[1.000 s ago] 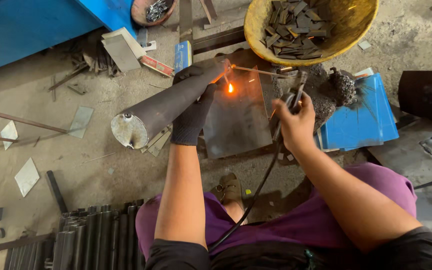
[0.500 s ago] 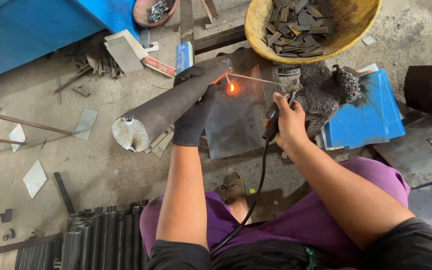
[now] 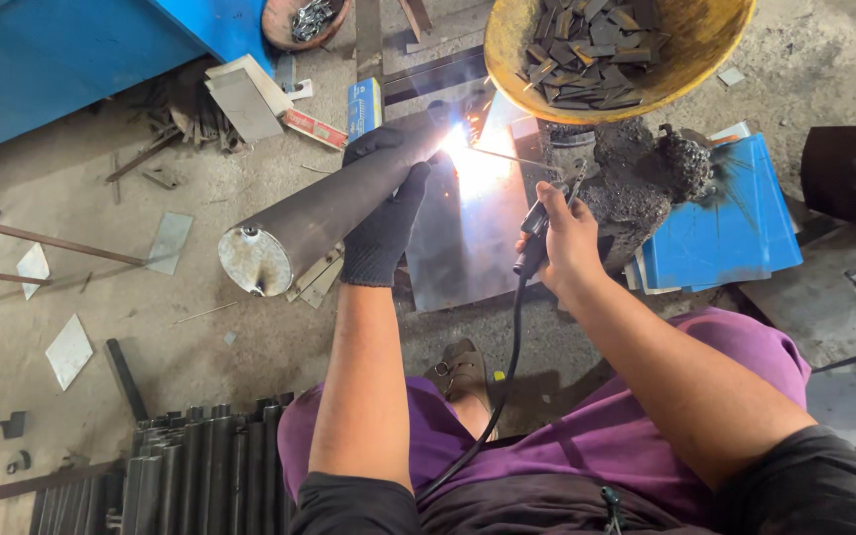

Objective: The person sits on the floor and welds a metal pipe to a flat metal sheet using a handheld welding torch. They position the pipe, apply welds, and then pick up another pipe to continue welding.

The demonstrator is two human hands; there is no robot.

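Head view: steel pipe (image 3: 321, 213) in left hand (image 3: 385, 223).

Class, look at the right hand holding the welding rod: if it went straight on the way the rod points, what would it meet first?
Probably the far end of the steel pipe, where the right hand aims the rod's bright arc; glare hides exact contact.

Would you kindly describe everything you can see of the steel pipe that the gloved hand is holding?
The steel pipe is a thick, dark grey metal tube with a dull, slightly mottled surface. Its near end is closed by a round, lighter, scuffed cap. It lies tilted, the near end lower left and the far end rising to the upper right. The left hand, in a black glove, wraps around its upper part. The far end meets the bright welding arc, above a flat steel plate. The glare hides the joint.
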